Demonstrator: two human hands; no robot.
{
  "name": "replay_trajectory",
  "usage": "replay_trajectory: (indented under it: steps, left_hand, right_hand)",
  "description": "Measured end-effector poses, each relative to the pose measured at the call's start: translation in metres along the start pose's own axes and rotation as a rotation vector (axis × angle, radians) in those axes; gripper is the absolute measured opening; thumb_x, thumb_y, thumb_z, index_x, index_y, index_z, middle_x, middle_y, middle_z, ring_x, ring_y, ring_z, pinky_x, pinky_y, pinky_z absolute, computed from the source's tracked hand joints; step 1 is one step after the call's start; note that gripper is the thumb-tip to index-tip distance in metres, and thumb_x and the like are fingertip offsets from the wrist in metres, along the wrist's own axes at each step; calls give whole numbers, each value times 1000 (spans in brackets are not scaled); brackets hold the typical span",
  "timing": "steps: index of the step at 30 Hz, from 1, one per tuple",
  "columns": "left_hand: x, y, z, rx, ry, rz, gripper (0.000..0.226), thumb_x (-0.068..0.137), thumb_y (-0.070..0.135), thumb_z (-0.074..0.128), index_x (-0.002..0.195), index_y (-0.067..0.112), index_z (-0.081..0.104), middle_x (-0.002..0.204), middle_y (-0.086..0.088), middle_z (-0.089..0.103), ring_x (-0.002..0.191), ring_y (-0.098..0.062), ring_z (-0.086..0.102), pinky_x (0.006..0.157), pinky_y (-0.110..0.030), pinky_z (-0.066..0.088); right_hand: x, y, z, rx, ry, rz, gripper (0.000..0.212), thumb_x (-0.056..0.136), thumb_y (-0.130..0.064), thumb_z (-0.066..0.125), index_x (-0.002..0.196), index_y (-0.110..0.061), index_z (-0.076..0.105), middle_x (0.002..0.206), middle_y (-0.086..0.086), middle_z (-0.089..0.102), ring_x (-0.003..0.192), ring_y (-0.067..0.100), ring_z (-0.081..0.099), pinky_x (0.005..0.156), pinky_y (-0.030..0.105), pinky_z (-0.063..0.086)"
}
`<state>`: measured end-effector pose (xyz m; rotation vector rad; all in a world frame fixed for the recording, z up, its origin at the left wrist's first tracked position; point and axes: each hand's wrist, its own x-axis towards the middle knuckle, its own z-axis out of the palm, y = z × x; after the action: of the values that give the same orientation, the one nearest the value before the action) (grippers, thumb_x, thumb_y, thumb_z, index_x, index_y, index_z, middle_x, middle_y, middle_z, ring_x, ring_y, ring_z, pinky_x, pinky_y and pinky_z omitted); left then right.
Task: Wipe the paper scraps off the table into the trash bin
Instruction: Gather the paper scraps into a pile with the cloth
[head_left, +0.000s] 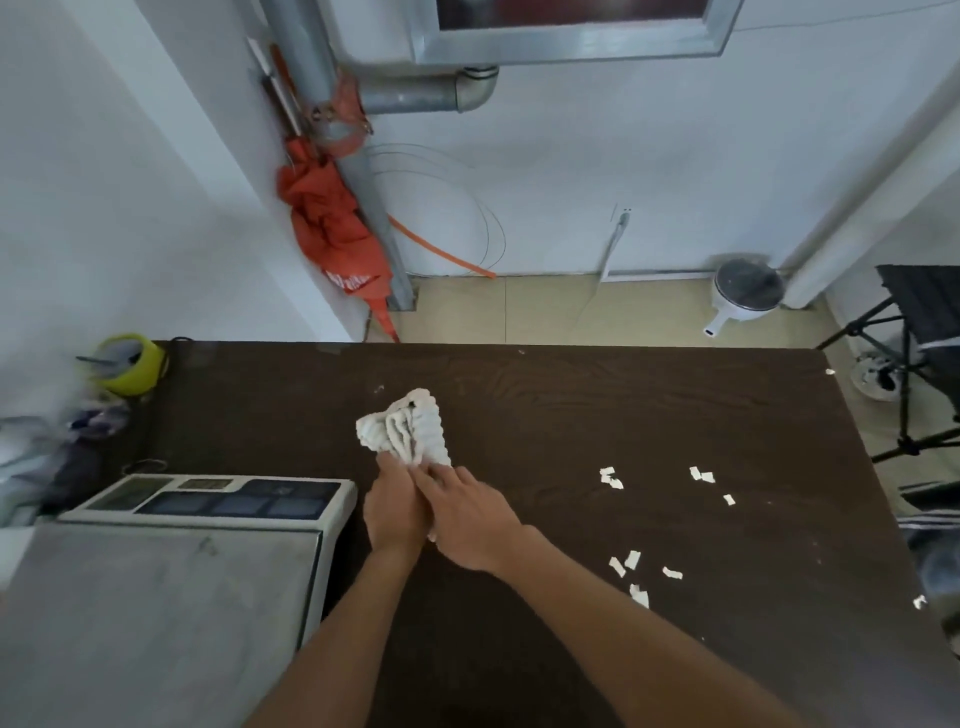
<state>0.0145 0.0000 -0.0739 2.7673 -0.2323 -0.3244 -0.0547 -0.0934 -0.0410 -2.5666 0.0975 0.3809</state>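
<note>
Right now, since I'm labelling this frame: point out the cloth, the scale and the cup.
cloth (402, 428), head view, middle of its bunched folds
scale (156, 587), head view, steel platter
cup (143, 371), head view, yellow outer wall

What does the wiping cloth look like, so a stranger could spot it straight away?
Find the dark table, then the grey scale on its left side. Just right of the scale, the left hand and right hand hold a white cloth near the table's middle. Unlike the small flat scraps to its right, it is big, ribbed and bunched.
</note>
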Motion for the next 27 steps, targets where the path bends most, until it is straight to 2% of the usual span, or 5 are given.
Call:
replay_trajectory:
  steps: [4, 6, 8, 16, 27]
  left_hand:
    - [38, 13, 2, -56, 19, -7, 26, 103, 36, 51, 107, 12, 45, 98, -13, 70, 88, -35, 69, 67, -40, 46]
    - [51, 22, 6, -33, 11, 0, 24, 104, 35, 48, 112, 13, 45, 103, -12, 69, 92, -32, 68, 67, -38, 43]
    - [64, 33, 7, 23, -13, 6, 28, 105, 31, 48, 123, 11, 44, 108, -12, 69, 96, -30, 69, 72, -38, 49]
    - [100, 95, 20, 227, -25, 264, 35, 107, 25, 41, 137, 6, 43, 115, -14, 67, 100, -30, 69, 81, -39, 53]
    - [88, 181, 52, 412, -84, 577, 39, 103, 19, 47, 140, 9, 39, 120, -16, 61, 97, -33, 68, 73, -37, 49]
  right_hand:
    - [25, 16, -8, -11, -54, 28, 88, 90, -16, 59, 156, -30, 2, 163, 1, 13, 134, 31, 38, 102, 50, 45]
    - [38, 25, -14, -13, -58, 48, 89, 91, -17, 59, 155, -32, 0, 163, -1, 13, 130, 31, 43, 101, 48, 46]
    - [49, 34, -19, -30, -50, 72, 87, 91, -19, 60, 156, -31, 2, 163, -1, 15, 131, 30, 42, 104, 48, 44]
    - [62, 86, -34, 19, 10, 178, 94, 84, -22, 59, 156, -25, 0, 163, -2, 17, 145, 27, 24, 118, 46, 25]
    - [9, 150, -63, 94, 48, 363, 90, 86, -32, 50, 157, -26, -5, 156, 1, 35, 144, 26, 27, 115, 41, 24]
